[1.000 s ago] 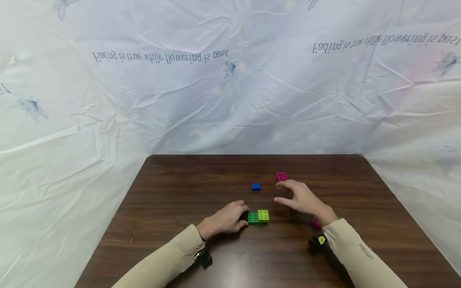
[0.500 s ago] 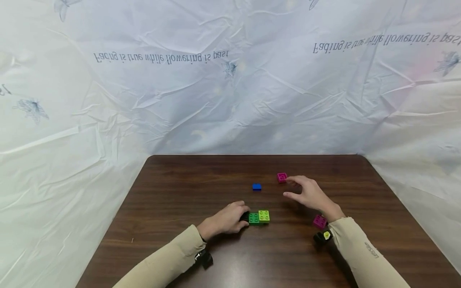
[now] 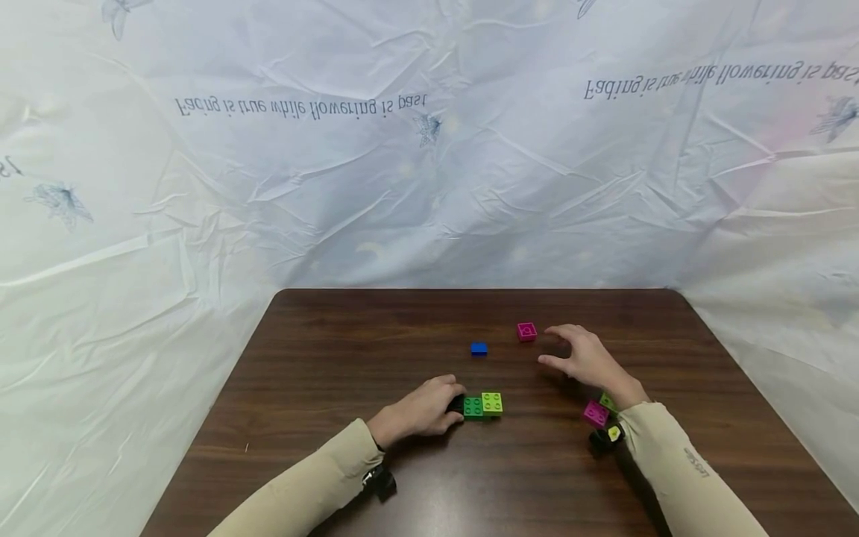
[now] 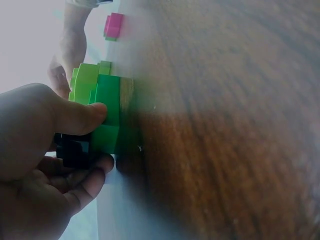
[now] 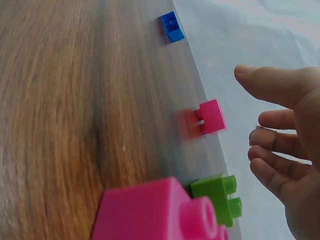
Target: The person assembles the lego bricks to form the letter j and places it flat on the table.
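My left hand (image 3: 421, 407) pinches the near end of a joined toy brick assembly between thumb and fingers. It has a black brick (image 4: 76, 150), green bricks (image 4: 108, 100) and a lime brick (image 3: 492, 403) on top at the other end; the left wrist view shows it close to the table. My right hand (image 3: 585, 356) hovers over the table with fingers spread from the thumb, holding nothing. To its left lies an upturned pink brick (image 3: 526, 332). A second pink brick (image 3: 596, 413) and a light green brick (image 3: 608, 403) sit beneath the right wrist, the green one partly hidden.
A small blue brick (image 3: 479, 349) lies on the brown wooden table (image 3: 349, 328), left of the upturned pink one. Pale printed sheeting (image 3: 429, 186) hangs around the table's back and sides.
My right hand has drifted right, away from the upturned pink brick. The bricks under its wrist have come further into sight. The left hand stays on the assembly.
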Motion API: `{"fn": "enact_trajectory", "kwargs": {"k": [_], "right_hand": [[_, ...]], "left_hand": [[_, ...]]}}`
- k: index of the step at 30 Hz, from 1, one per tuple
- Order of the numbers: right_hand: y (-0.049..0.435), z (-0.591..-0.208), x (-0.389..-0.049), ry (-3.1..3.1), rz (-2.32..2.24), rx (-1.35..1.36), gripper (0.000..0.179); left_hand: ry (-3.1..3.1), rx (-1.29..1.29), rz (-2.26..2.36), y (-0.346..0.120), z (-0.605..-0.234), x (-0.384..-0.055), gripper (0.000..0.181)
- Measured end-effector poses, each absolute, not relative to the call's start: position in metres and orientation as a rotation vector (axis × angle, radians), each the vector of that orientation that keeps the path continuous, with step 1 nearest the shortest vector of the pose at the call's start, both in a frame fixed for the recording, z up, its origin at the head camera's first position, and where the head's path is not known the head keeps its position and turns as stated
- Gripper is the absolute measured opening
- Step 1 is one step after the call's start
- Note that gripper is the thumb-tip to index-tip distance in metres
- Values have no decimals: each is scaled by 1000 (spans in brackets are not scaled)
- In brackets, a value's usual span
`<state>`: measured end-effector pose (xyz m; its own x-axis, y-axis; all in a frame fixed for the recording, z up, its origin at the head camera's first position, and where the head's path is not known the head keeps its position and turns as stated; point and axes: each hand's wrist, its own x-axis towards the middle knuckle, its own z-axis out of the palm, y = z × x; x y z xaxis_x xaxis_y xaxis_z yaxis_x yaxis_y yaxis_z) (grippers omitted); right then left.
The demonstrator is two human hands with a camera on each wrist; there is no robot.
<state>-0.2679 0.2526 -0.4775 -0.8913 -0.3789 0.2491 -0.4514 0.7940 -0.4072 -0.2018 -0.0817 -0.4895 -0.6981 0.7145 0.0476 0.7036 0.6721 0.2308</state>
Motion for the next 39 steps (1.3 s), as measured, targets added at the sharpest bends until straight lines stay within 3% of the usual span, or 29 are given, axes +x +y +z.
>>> {"fn": "enact_trajectory", "kwargs": {"k": [21, 39], "right_hand": [[271, -487, -269, -2971, 654, 629, 65], [286, -483, -263, -3028, 638, 667, 53]], "left_hand": [[2815, 1173, 392, -82, -488, -200, 39], [2812, 1174, 402, -82, -489, -201, 40]]}}
